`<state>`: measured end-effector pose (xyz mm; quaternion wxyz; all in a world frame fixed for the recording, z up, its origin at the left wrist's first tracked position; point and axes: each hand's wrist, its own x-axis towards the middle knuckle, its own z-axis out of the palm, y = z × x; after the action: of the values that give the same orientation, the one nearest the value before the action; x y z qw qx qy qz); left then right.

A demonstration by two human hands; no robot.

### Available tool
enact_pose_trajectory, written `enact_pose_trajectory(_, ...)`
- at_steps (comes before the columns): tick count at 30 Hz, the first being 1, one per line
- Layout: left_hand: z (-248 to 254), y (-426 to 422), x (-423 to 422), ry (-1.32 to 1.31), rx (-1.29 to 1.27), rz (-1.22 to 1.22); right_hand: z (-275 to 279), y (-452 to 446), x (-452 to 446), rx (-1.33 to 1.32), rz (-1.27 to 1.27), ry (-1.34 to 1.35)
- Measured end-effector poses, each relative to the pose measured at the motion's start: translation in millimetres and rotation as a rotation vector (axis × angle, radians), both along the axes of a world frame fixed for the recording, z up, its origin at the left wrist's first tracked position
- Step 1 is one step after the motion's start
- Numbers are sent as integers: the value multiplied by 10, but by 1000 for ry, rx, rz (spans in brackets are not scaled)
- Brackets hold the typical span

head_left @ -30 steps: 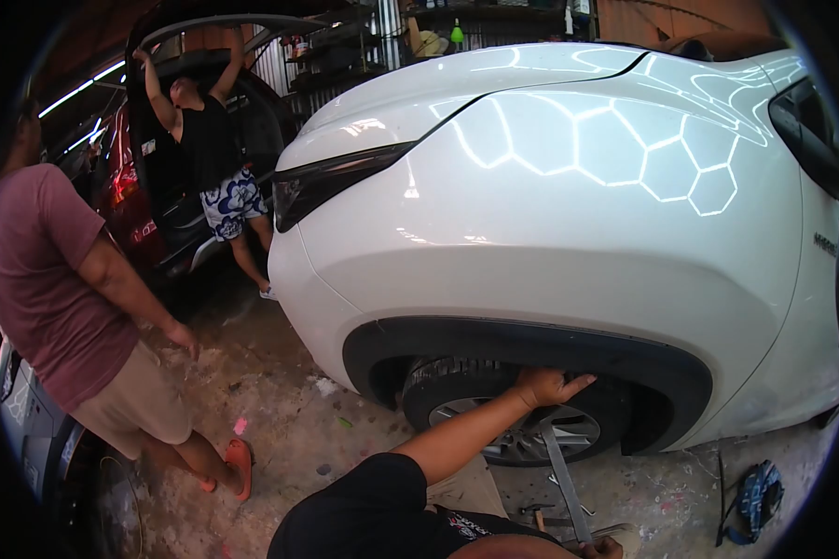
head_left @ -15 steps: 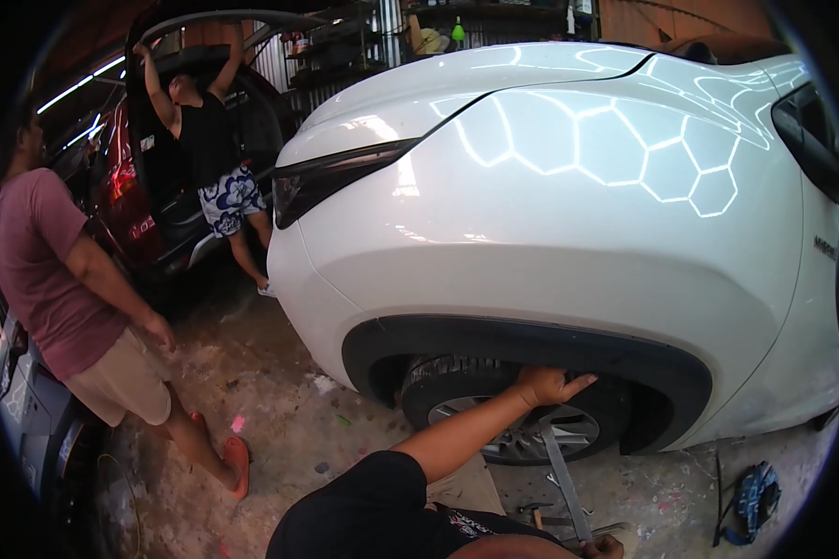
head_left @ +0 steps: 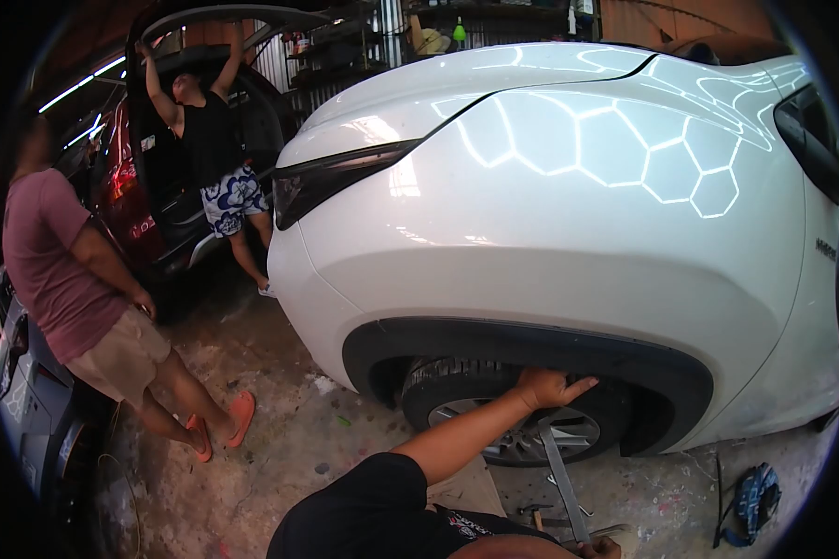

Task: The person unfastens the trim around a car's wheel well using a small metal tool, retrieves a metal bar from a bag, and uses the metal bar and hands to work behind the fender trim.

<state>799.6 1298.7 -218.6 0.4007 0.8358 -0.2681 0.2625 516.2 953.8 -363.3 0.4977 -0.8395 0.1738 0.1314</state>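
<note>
Flat metal bar (head_left: 565,484) lies between the person's body and the front wheel (head_left: 513,445) of a white car (head_left: 531,214), just under the left hand (head_left: 555,388). As far as can be judged, the work is under way: the bar is in hand and raised to the wheel, while the wheel remains mounted and the dark arch trim (head_left: 531,337) sits along the fender. How much is left cannot be told, since the inside of the arch is hidden. The bar's long axis runs steeply, from the wheel down and slightly rightward to the right hand (head_left: 601,548); its upper end points toward the arch, and whether it touches the wheel is unclear. The right fingers appear curled around the lower end, partly cut off by the frame. The left fingers are bent inside the arch above the tyre, thumb extended to the right; whether they grip anything cannot be seen. A hammer (head_left: 535,509) lies on the floor (head_left: 639,489) beside the bar.
</note>
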Motion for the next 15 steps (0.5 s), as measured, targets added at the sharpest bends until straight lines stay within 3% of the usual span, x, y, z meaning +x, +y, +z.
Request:
enact_pose_trajectory(4,6,6,-7,16,4,-10,-332,-170,24,-110,65,-49)
enact_pose_trajectory(11,28,5,-29,-23,-14,-18,-88,-57,25,-36,41,-30)
enact_pose_trajectory(15,37,2,-30,-31,-33,-34,-273,-136,26,11,21,-27)
